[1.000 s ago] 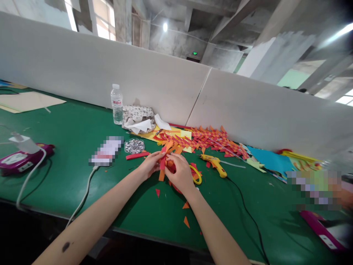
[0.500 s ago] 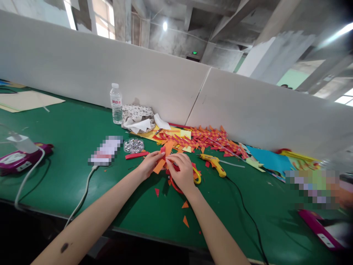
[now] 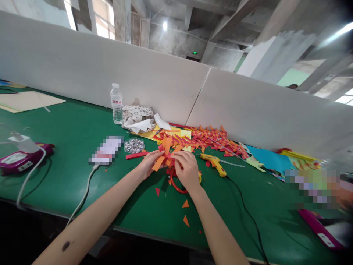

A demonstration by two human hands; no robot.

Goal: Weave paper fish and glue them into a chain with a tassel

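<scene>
Plainly the paper strips (image 3: 160, 162) slant up-right between both grips, left hand (image 3: 147, 165) pinching the lower end, right hand (image 3: 189, 170) the upper.

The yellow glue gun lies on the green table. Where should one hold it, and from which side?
Grip the glue gun by its handle, the near right end where the cord leaves, coming from above. It lies flat on its side with the nozzle pointing left, toward the right hand on the paper strips; keep off that tip.
</scene>
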